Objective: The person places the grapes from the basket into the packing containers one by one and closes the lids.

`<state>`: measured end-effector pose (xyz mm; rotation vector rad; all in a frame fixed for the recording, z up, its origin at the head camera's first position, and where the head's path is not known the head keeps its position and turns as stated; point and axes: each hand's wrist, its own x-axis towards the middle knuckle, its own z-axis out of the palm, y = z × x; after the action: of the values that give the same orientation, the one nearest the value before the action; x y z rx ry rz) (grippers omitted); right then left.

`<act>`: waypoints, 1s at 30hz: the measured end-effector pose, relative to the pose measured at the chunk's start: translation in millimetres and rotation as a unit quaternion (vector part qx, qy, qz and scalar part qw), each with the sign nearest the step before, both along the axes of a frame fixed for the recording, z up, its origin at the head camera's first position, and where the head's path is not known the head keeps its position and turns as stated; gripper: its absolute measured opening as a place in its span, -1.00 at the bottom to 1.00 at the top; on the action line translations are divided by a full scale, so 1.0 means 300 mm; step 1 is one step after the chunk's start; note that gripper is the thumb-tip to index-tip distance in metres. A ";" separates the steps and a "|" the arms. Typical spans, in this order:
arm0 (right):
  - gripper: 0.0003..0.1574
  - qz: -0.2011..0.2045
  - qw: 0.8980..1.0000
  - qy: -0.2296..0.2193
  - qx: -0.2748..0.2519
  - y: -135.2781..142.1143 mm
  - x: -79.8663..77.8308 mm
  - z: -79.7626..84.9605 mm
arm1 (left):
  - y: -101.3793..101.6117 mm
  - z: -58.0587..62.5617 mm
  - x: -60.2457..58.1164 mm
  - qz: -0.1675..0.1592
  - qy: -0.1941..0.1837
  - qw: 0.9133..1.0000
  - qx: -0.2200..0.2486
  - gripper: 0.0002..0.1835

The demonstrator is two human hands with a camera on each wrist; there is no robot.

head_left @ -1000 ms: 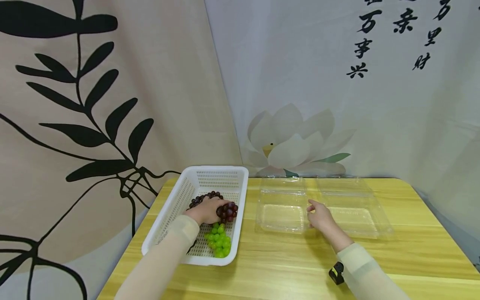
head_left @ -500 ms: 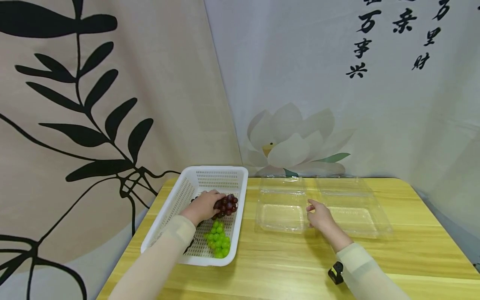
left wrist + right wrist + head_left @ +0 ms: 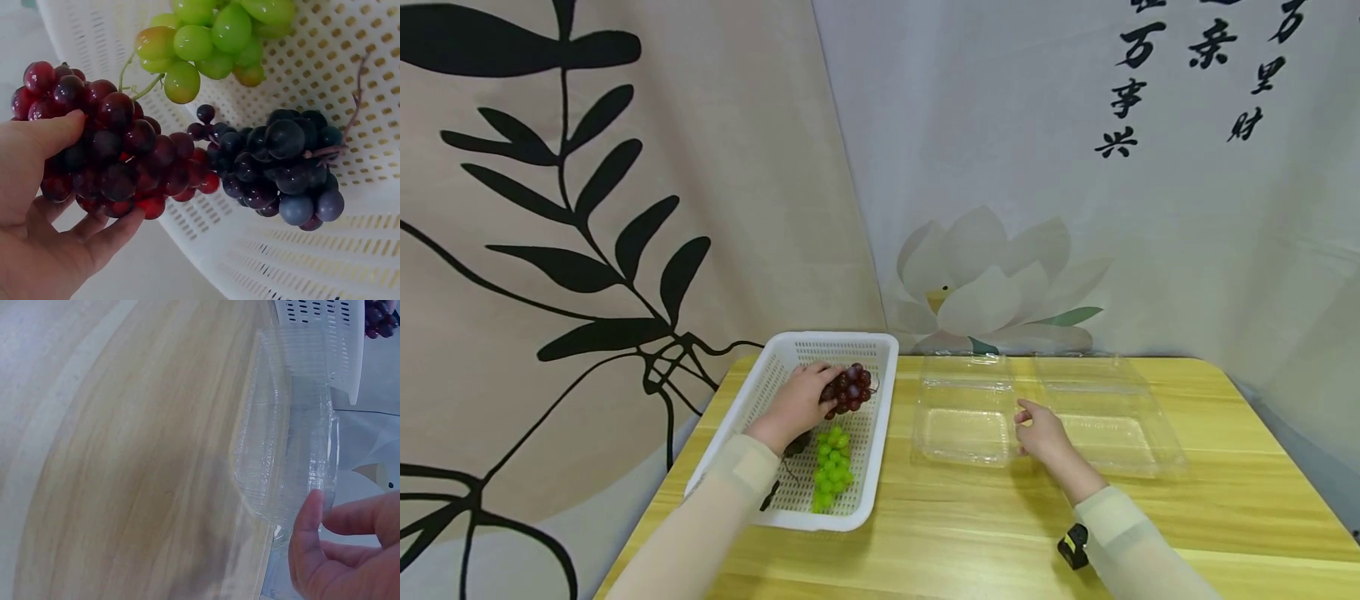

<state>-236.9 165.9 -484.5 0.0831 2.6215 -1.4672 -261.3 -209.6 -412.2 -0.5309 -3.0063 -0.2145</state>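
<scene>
While the left hand [image 3: 793, 402] grasps the red grapes [image 3: 850, 388] over the white basket [image 3: 820, 522], apparently at the lifting step, the next move probably calls for a steady hold clear of the basket's rim. Right of the basket, the right hand [image 3: 1041, 431] is at a clear container's [image 3: 962, 400] edge, whether pinching it I cannot tell; a wooden table [image 3: 955, 529] lies beneath the basket, a printed cloth [image 3: 760, 167] behind.

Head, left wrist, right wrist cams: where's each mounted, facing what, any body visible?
Head: head-worn, facing forward and down at the table; left hand, right hand, sleeves show.
Left wrist: wrist-worn, facing into the white basket; left hand shows, holding red grapes.
Right wrist: wrist-worn, facing the table and a clear container; right hand shows.
Head and left wrist share the green grapes.
</scene>
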 end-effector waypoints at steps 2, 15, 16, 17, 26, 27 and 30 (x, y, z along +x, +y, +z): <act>-0.23 0.000 1.000 -0.001 -0.002 0.000 -0.001 -0.001 | -0.003 0.005 0.002 -0.001 0.006 1.000 0.011 -0.40; -0.21 -0.001 1.000 -0.005 -0.004 -0.003 -0.008 -0.009 | -0.011 0.075 0.006 0.006 0.042 0.994 0.101 -0.36; -0.21 0.000 1.000 -0.004 -0.003 -0.004 -0.009 -0.010 | -0.009 0.082 0.008 0.008 0.042 0.994 0.103 -0.35; -0.22 0.001 1.000 -0.003 -0.002 -0.005 -0.009 -0.010 | -0.007 0.088 0.010 0.010 0.042 0.994 0.101 -0.35; -0.23 -0.004 1.000 -0.003 0.001 -0.005 -0.010 -0.012 | 0.048 0.121 0.023 -0.004 0.086 0.995 0.046 -0.38; -0.23 -0.005 1.000 -0.002 0.003 -0.004 -0.011 -0.013 | 0.056 0.124 0.023 -0.008 0.098 0.994 0.042 -0.39; -0.23 -0.005 1.000 -0.002 0.003 -0.005 -0.012 -0.012 | 0.082 0.137 0.023 -0.022 0.122 0.991 0.039 -0.40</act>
<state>-240.6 164.5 -488.0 0.0999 2.6270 -1.4614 -254.3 -185.1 -371.0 -0.5722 -2.7386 -0.2497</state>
